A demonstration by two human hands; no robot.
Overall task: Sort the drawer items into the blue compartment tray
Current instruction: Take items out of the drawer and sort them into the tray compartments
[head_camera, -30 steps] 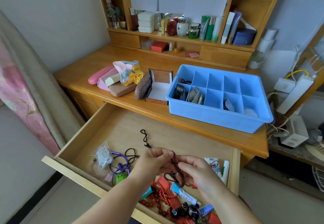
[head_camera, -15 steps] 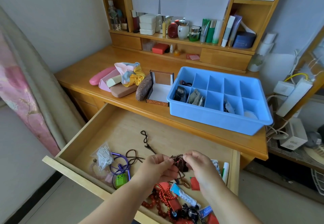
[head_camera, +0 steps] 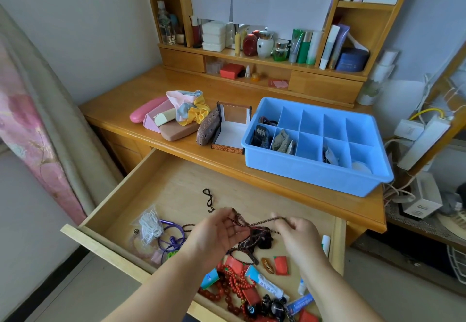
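Over the open wooden drawer, both my hands hold a tangled dark brown bead string. My left hand pinches one end near its fingertips, and my right hand pinches the other end, so a stretch of beads spans between them while the rest hangs in a clump below. The blue compartment tray stands on the desk behind the drawer, to the right. Some of its left and front cells hold small items. Red bead strings, red packets, small tubes and a hair clip lie in the drawer beneath my arms.
A short black bead loop, a bag of white cords and purple earphones lie in the drawer's left half. On the desk sit an open small box, glasses cases and scrunchies. Cosmetics fill the back shelf.
My hands have moved apart, pulling the dark bead string out into a span between them. They also sit a little higher over the drawer than before.
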